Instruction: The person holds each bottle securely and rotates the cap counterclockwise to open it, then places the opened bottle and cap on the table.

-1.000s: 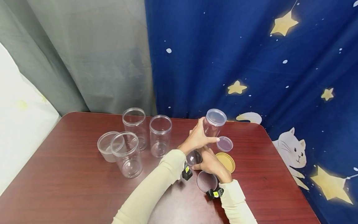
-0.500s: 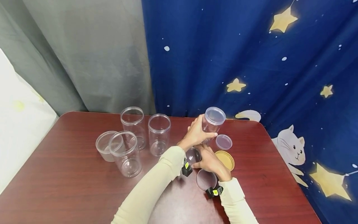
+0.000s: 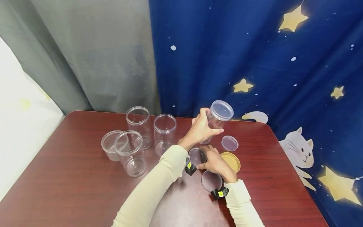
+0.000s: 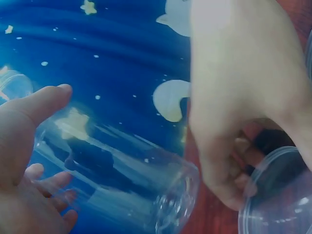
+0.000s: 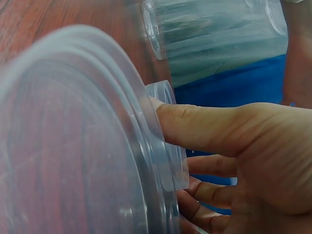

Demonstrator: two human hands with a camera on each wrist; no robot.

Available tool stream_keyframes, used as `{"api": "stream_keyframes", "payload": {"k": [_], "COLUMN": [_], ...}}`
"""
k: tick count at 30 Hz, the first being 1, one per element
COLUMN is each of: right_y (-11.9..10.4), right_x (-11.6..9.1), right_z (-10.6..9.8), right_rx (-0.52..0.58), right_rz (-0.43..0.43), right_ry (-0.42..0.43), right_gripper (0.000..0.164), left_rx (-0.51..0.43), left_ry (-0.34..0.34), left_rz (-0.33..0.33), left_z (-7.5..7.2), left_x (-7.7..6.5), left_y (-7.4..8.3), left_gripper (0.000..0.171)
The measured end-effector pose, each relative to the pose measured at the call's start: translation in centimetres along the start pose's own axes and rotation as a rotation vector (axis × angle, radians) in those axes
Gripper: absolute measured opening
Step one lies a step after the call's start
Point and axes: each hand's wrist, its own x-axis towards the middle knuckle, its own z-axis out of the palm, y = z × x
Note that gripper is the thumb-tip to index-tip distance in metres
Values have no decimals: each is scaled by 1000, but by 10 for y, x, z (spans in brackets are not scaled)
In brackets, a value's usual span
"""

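Observation:
A tall clear jar, capped with a clear lid, is tilted in my left hand, whose thumb and fingers wrap its sides. Its bottom end points toward the table in the left wrist view. Just below, my right hand pinches the rim of a clear round lid, thumb on the near edge and fingers at the far side. In the right wrist view the thumb lies against this lid, partly hidden behind another clear lid close to the camera.
On the left of the table stand several uncapped clear jars, one of them short and wide. Right of my hands lie a small clear lid and a gold lid. Curtains hang behind the table.
My left hand has raised the capped jar slightly and tilted it further right. My right hand stays low by the round lid, which now shows more of its open rim.

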Motion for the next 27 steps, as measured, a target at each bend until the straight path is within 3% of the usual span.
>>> {"api": "stream_keyframes", "payload": {"k": [8, 13, 21, 27], "right_y": [-1, 0, 1, 1], "right_x": [-1, -2, -3, -3], "right_z": [-2, -2, -1, 0], "right_rx": [17, 39, 27, 51], "right_rz": [29, 23, 26, 9], "right_ry": [-20, -24, -33, -14], "right_gripper": [87, 95, 76, 67], "left_rx": [-168, -175, -172, -172], "left_ry": [3, -20, -72, -122], "left_rz": [-12, 37, 109, 88], "left_z": [-20, -31, -41, -48], "left_x": [-15, -30, -58, -77], "left_y": [3, -1, -5, -11], "left_gripper": [88, 89, 85, 76]}}
